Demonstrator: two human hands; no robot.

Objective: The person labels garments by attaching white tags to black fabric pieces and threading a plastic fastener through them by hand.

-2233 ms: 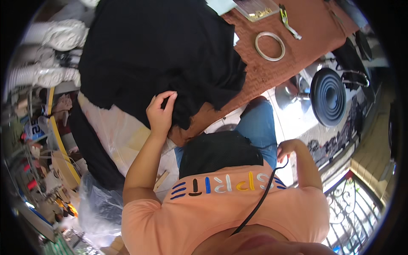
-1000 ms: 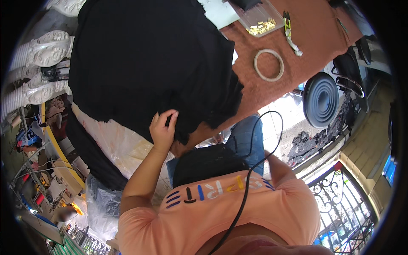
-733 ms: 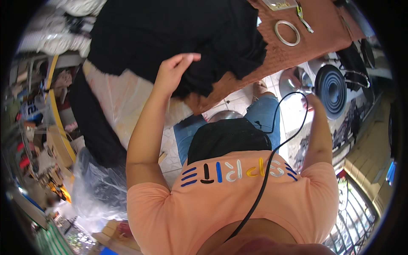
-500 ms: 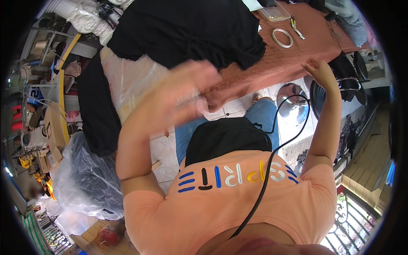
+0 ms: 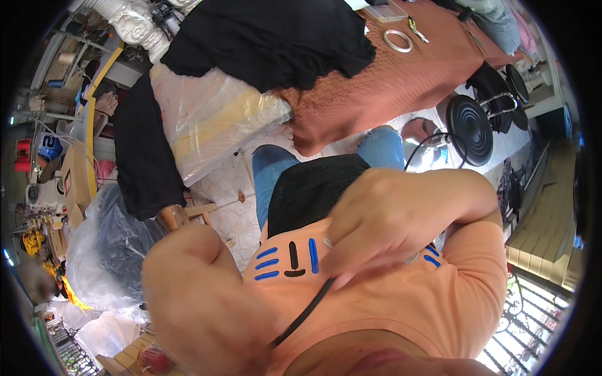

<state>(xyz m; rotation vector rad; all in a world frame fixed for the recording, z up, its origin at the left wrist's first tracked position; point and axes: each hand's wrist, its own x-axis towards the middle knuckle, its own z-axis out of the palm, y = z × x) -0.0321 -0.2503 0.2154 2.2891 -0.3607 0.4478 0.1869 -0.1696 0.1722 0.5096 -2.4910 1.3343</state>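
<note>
My right hand (image 5: 370, 219) is bent in across my chest with its fingers curled. A black cable (image 5: 307, 313) comes out beneath those fingertips, and the hand appears closed on it. My left hand (image 5: 213, 319) is raised close at the lower left and smeared by motion, so its fingers cannot be made out. The cable's lower end runs behind or into that hand; which, I cannot tell. Farther up, the cable loops (image 5: 461, 147) beside my right knee. A black mesh pouch or cloth (image 5: 313, 188) lies over my lap, below the peach shirt (image 5: 376, 307).
Ahead, a reddish-brown cloth (image 5: 414, 81) covers a table, with black fabric (image 5: 269, 44), a white ring-shaped roll (image 5: 397, 41) and yellow-handled snips (image 5: 417, 29). Plastic-wrapped material (image 5: 213, 125) sits left of it. A round black stool seat (image 5: 469, 130) stands right; a clear plastic bag (image 5: 100, 250) lies left.
Both hands have come back toward my chest: the right from the table's edge, the left from in front of the black fabric. The cable across the shirt has shifted left.
</note>
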